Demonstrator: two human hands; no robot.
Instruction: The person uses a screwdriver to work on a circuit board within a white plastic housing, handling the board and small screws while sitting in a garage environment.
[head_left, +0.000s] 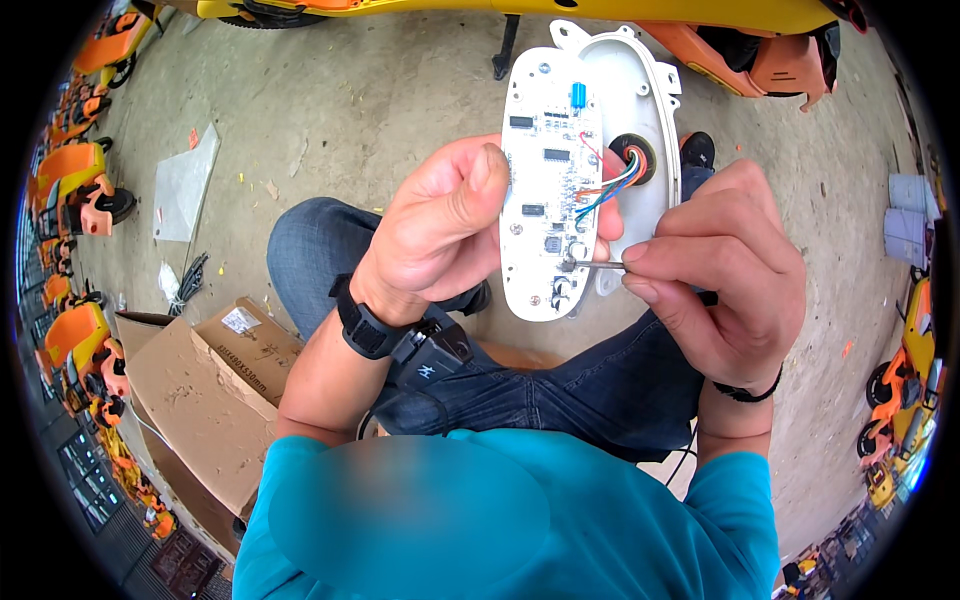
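My left hand point(440, 210) is closed on a long white circuit board point(530, 180), its thumb at the board's left edge and fingers reaching behind. The board carries black chips, a blue capacitor point(579, 95) and round parts low down. Several coloured wires point(615, 187) run from its right side into a dark round opening point(640, 160) in a pale oval plastic housing point(650, 100) behind it. Between thumb and forefinger my right hand point(725, 265) pinches a thin dark metal rod point(603, 265); its tip meets the board's lower part. The rod's other end is hidden in the hand.
An opened cardboard box point(200, 390) stands on the left, near a bundled black cable point(188, 283) and a flat grey sheet point(187, 190). Yellow and orange vehicles point(75, 190) line both sides, with a yellow body point(350, 8) across the top. My jeans-clad knees are bent below the board.
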